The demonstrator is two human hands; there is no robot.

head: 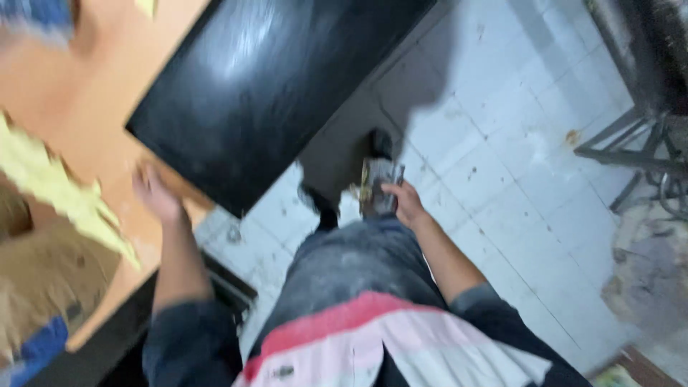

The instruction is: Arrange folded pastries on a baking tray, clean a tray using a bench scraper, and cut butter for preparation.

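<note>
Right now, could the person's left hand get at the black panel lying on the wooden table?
Probably yes: the left hand hovers at the table edge right beside the black panel, with nothing visible between them, though the picture is blurred.

Motion blur smears the whole view, worst along the left edge, where the yellow scraps (pixel 50 188) and cardboard dissolve into streaks. Light falls from above: a soft white glare sits on the black panel (pixel 265 86), which throws a dark shadow onto the pale tiled floor (pixel 502 143). Brightness is moderate.
</note>
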